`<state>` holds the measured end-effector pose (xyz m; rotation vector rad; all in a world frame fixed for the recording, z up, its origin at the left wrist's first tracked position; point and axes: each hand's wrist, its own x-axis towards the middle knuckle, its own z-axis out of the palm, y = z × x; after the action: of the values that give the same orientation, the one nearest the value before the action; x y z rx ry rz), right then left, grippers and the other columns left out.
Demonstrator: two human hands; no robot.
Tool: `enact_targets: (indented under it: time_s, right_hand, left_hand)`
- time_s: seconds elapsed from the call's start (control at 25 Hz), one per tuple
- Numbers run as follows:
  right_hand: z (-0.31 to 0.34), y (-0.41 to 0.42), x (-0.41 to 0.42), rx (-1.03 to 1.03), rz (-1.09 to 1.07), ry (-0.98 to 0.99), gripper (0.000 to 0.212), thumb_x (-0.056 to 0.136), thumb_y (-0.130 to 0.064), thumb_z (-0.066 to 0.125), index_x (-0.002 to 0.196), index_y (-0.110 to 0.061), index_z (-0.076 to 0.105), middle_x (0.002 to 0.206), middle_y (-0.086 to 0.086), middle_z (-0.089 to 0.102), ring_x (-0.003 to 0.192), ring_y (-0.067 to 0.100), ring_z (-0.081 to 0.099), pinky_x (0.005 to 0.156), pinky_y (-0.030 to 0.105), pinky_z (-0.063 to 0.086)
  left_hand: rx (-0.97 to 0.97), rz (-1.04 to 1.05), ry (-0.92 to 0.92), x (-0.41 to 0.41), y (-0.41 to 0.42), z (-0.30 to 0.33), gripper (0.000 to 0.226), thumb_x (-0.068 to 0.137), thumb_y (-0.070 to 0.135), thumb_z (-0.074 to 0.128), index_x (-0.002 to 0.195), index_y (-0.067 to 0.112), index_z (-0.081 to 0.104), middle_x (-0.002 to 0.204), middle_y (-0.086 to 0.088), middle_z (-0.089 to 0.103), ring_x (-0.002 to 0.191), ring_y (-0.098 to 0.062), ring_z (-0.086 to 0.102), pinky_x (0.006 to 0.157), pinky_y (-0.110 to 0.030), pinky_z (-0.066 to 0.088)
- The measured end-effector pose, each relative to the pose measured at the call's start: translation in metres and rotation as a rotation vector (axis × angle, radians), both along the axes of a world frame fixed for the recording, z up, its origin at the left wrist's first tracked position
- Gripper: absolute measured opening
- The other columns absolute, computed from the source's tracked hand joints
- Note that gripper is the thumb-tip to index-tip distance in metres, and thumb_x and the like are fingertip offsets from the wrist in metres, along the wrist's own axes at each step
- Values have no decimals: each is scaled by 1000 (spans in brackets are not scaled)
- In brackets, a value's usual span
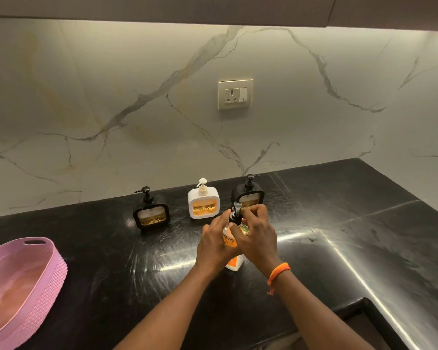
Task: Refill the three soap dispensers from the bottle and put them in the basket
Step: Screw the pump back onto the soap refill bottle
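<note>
Early stage: left hand (214, 245) and right hand (257, 238) grip orange-labelled clear pump bottle (232, 242); three square dispensers (203, 202) unopened, woven pink plastic basket (23, 281) holds none.

A glossy black stone countertop (339, 248) spreads under and around the grip. Behind and above the grip rises a white marble-veined backsplash (111, 97), bearing a cream socket-and-switch plate (235, 94) almost straight above it. A dark cabinet underside (162, 8) runs along the top.
</note>
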<state>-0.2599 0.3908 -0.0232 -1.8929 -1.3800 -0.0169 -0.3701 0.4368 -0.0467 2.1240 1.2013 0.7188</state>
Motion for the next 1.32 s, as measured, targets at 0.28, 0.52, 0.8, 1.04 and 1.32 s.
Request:
enact_targets:
  time_s: [0.28,0.52,0.8,1.04,1.32]
  right_hand:
    - [2,4,-7,0,-95,9,43,79,-52,70,107,-22,59,107,1,47,83,13,63,63,23,56]
    - [11,3,-4,-71,-44,-18,28,85,-42,68,100,-18,62,108,-1,44,80,12,59,64,21,53]
    - [12,7,-17,-5,-133,42,25,80,-28,77,91,-13,61,111,2,45,80,11,58,66,24,57]
    - [9,4,-21,18,-128,74,37,79,-38,76,106,-17,61,113,0,43,90,12,59,73,22,56]
    - [9,-34,6,-213,38,303,73,68,-41,81,133,-25,51,123,-3,61,112,10,56,96,30,50]
  left_hand:
    - [-12,5,-20,1,-1,0,90,66,61,77,143,38,35,142,12,48,120,-20,48,91,-35,48]
    - [-4,11,-9,-1,0,-2,94,66,62,76,145,34,34,146,11,45,122,-21,47,95,-40,51]
    - [27,21,-31,-2,-3,-4,88,72,52,78,147,30,36,146,11,46,121,-20,48,92,-35,49]
    - [12,32,-20,0,-2,-1,92,73,45,80,150,30,30,147,7,45,122,-23,47,92,-37,50]
    - [73,-65,-36,5,-2,-8,92,66,50,82,143,28,37,135,1,53,117,-22,49,87,-30,46]
